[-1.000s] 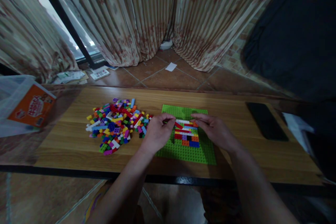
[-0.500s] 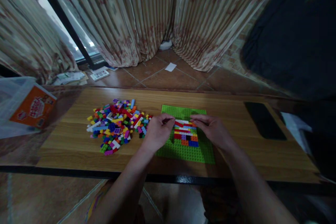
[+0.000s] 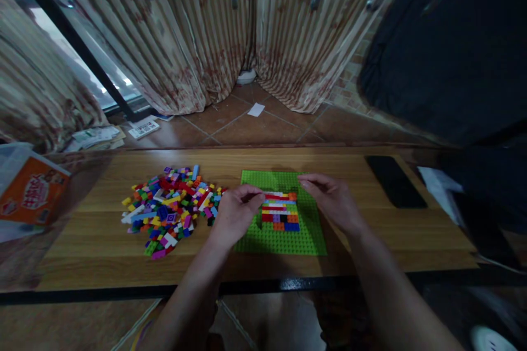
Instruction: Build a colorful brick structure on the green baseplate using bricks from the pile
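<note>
- One grip, the left hand [image 3: 233, 216], has thumb and finger close together by the left edge of the brick rows [image 3: 280, 213]; I can't tell if it holds a brick.
- The other grip, the right hand [image 3: 335, 203], has bent fingers near the top right of the rows; I can't tell if its tips meet.
- The brick rows sit on a green board [image 3: 284, 243].
- A messy brick pile [image 3: 171, 209] lies left of the board, on the wooden table [image 3: 349, 255].
</note>
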`<state>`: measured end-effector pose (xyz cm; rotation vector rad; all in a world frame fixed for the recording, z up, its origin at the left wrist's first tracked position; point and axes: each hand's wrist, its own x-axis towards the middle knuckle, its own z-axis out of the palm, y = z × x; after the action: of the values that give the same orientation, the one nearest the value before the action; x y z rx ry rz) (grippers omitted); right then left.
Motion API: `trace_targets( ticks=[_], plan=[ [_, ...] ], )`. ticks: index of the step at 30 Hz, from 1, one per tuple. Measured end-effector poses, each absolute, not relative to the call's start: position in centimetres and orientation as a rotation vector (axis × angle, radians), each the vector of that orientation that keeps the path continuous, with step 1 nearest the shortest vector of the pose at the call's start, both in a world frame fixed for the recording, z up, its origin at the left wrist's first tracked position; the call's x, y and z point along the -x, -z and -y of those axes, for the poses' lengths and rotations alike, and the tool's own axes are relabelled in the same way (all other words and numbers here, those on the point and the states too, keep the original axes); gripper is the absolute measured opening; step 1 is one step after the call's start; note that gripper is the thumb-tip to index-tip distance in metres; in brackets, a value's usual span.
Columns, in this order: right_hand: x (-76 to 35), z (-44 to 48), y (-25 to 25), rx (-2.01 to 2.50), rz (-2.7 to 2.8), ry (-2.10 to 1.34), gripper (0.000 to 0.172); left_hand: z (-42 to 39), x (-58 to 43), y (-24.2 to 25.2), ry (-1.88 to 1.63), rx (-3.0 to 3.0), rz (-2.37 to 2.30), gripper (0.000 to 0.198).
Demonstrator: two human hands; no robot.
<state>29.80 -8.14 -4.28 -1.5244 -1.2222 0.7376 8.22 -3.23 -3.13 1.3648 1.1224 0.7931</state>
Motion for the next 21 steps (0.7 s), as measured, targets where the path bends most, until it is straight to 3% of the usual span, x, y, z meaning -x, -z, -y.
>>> trace_targets(
  ticks=[6, 12, 21],
  plan=[
    [-29.5, 9.5, 3.3, 1.516, 1.505, -0.904, 0.023, 4.0, -8.9, 3.9, -0.791, -1.359, -1.054, 0.013],
    [-29.4, 9.6, 3.4, 1.585, 1.751, -0.787, 0.01, 5.5, -10.3, 4.1, -0.769, -1.488, -1.031, 0.011],
    [-29.4, 9.4, 3.6, 1.741, 1.675, -0.799, 0.005, 6.1, -10.6, 3.3, -0.687, -2.056, -1.236, 0.017]
  ],
)
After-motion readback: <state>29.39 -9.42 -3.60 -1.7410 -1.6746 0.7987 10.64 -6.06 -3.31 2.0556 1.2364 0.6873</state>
